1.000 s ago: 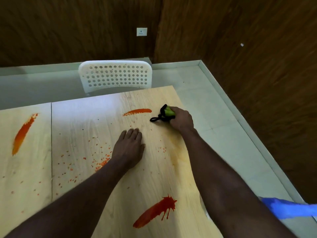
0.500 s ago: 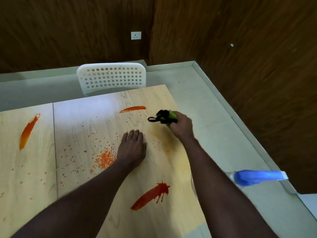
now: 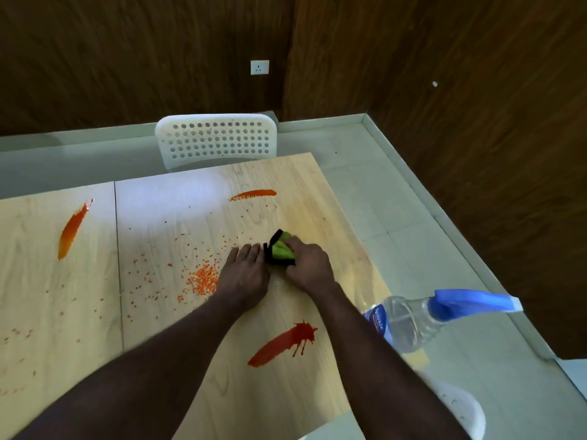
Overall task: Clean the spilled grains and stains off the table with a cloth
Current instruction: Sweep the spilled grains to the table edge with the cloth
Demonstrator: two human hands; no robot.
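1. Dark wood walls (image 3: 127, 58) stand behind a pale wooden desk (image 3: 190, 217).
2. A heap of orange grains (image 3: 203, 281) lies mid-desk.
3. My left hand (image 3: 244, 274) rests flat just right of the heap, fingers (image 3: 251, 252) straight.
4. Beyond it, further right of the heap, my right hand (image 3: 309, 265) grips the green-and-black cloth (image 3: 281, 249) on the desk.
5. A red stain (image 3: 282, 342) lies nearer me than the heap.

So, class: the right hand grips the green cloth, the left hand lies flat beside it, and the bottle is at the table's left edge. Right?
No. The head view shows the bottle at the table's right edge. The right hand does grip the cloth, the left hand flat beside it.
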